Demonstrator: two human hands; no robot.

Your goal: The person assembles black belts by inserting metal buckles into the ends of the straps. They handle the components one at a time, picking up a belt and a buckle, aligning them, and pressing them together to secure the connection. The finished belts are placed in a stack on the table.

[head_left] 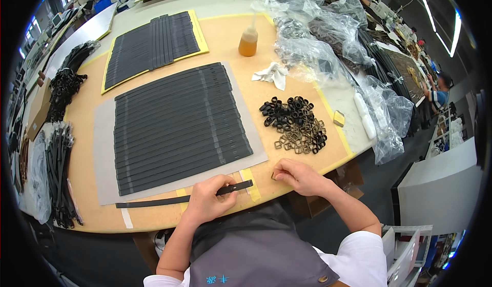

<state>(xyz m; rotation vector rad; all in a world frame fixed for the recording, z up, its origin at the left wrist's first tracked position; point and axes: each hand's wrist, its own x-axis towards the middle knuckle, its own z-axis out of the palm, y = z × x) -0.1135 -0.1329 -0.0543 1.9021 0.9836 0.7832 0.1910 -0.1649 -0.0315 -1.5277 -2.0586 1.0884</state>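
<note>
The left hand (207, 201) presses down on a long black strap (180, 199) that lies flat along the near edge of the desk (92, 133), just in front of the grey sheet (104, 154). Its fingers are bent over the strap and pinch it near the end with the small holes. The right hand (299, 176) rests on the desk to the right of the grey sheet. Its fingers are curled shut around a small metal buckle (273, 175), which peeks out at the fingertips. On the grey sheet lie many black straps (177, 125) in a neat row. Right of the sheet sits a pile of black loops and buckles (296, 124). Behind the sheet stands a bottle of amber liquid (248, 40), with a crumpled white cloth (272, 74) near it.
</note>
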